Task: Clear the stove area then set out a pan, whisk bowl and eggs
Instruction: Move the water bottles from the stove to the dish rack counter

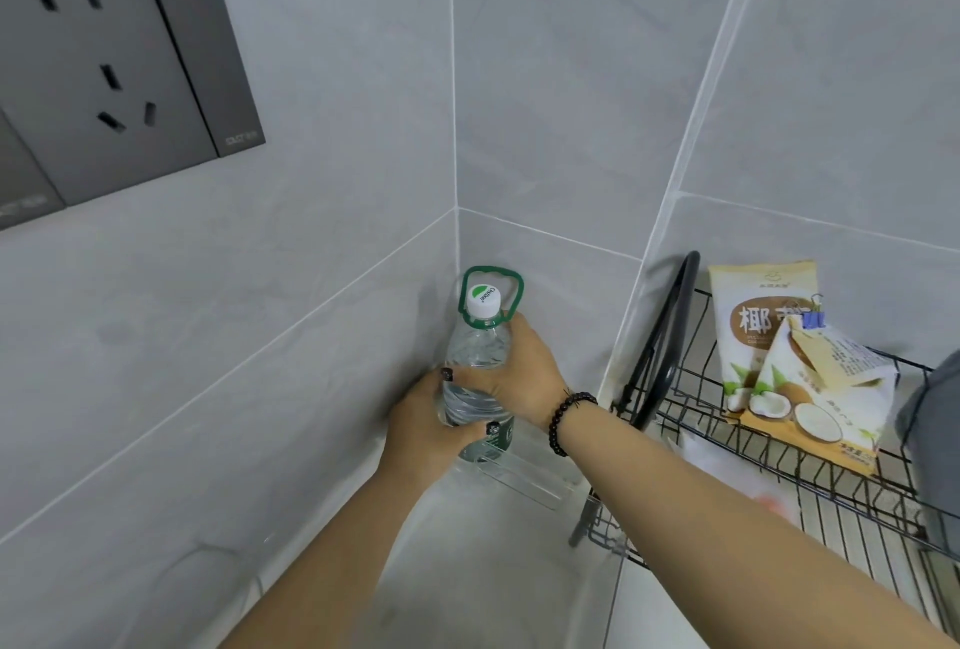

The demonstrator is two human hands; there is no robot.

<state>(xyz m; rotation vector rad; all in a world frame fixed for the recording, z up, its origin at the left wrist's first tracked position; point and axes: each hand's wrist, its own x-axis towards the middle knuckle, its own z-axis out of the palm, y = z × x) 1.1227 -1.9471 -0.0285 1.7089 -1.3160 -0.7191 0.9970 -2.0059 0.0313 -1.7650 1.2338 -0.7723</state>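
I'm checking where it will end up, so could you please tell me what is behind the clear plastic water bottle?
Behind the clear plastic water bottle with the green carry handle is the corner of the grey tiled walls. Both hands, left and right, cover its lower body, hiding what stands beneath it.

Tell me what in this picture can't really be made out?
- Water bottle, head view: the left hand and right hand wrap its middle; whether its base rests on the counter is hidden.
- Coconut packets on the wire rack: small print too small to read.
- Grey object: cut off by the right edge.
- Stove, pan, bowl, eggs: outside the frame.
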